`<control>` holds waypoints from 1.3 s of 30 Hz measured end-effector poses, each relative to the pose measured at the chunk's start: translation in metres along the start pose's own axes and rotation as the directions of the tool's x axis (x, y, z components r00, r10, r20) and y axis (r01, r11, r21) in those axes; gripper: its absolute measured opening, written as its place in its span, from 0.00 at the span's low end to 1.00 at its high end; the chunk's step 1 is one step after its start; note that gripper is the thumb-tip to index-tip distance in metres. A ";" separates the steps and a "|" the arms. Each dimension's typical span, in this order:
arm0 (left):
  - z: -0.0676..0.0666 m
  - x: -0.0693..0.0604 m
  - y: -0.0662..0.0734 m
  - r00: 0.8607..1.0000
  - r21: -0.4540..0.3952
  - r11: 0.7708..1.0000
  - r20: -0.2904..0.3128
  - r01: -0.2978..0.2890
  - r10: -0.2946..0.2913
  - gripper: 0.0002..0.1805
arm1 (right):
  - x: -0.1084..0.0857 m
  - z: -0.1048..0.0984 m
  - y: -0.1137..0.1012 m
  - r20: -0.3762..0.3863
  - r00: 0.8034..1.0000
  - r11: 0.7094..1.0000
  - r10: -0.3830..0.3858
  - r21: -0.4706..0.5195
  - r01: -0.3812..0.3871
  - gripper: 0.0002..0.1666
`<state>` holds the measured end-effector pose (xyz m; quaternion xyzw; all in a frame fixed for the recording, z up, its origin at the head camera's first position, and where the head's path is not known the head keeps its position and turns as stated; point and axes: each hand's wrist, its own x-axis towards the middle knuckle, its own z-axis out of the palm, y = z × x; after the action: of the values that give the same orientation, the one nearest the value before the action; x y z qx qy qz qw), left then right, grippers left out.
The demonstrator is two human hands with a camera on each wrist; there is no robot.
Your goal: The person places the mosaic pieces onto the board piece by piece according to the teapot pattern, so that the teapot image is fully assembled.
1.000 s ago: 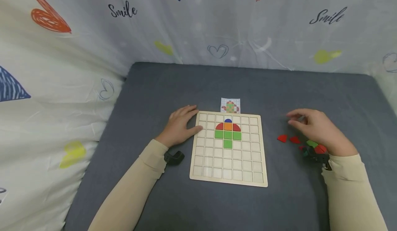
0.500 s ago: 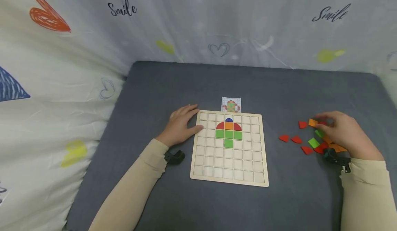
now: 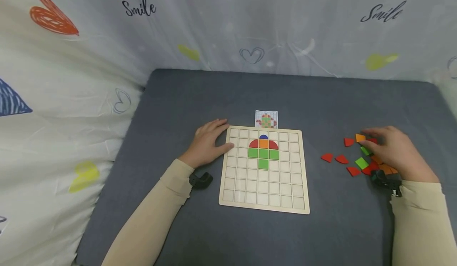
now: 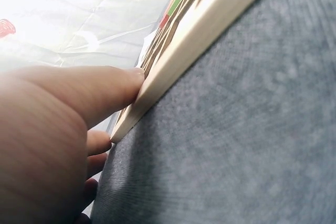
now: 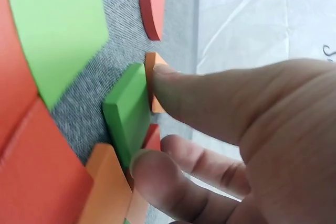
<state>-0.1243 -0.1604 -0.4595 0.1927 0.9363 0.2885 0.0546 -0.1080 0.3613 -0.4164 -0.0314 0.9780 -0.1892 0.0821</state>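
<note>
My left hand [image 3: 204, 146] rests at the left edge of a wooden grid board [image 3: 263, 199], its thumb over the rim [image 4: 173, 69]. On the board sit green squares [image 3: 263, 153], an orange square [image 3: 263, 143], two red rounded tiles [image 3: 254, 144] and a blue tile [image 3: 263, 137]. To the right, my right hand [image 3: 398, 151] hovers low over loose tiles, thumb and fingers apart. In the right wrist view the thumb appears to touch an orange tile [image 5: 149, 85]. A green tile [image 5: 126, 111] and a red tile [image 5: 152, 137] lie by the fingers; no grip shows.
A small picture card [image 3: 266, 119] lies behind the board, partly covered by it. Several loose red tiles [image 3: 326, 157], green tiles [image 3: 361, 163] and orange tiles [image 3: 387, 168] are scattered on the grey table [image 3: 200, 99]. A printed curtain [image 3: 221, 24] hangs behind the table.
My right hand has moved right from beside the pile to over the loose tiles, uncovering several of them, and has stayed nearly still since half a second ago. The left hand has not visibly moved.
</note>
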 end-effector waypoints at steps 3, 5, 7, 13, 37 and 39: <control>0.000 0.000 0.000 1.000 0.002 1.000 0.000 -0.002 0.002 0.39 | 0.001 0.002 -0.004 -0.014 1.000 1.000 -0.009 -0.004 0.009 0.24; 0.000 0.000 0.000 1.000 0.004 1.000 -0.001 -0.002 0.002 0.39 | 0.002 0.002 -0.006 -0.022 1.000 1.000 -0.010 -0.002 0.010 0.22; 0.001 0.000 0.000 1.000 0.005 1.000 -0.002 0.002 -0.002 0.39 | 0.002 0.002 -0.008 -0.023 1.000 1.000 -0.001 0.007 0.001 0.21; 0.002 0.002 0.000 1.000 0.002 1.000 -0.001 -0.001 0.001 0.39 | -0.002 0.001 -0.014 -0.024 0.998 0.996 0.065 0.064 -0.063 0.19; 0.002 0.000 -0.001 1.000 -0.005 1.000 0.003 0.002 -0.002 0.39 | -0.001 0.033 -0.108 -0.114 0.984 0.970 -0.137 0.185 0.156 0.15; 0.002 0.001 -0.002 1.000 -0.001 1.000 0.004 0.003 -0.003 0.39 | -0.002 0.037 -0.115 -0.123 0.980 0.965 -0.159 0.190 0.180 0.14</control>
<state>-0.1250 -0.1606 -0.4620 0.1918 0.9364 0.2883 0.0568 -0.0959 0.2410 -0.4071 -0.0965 0.9507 -0.2942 0.0161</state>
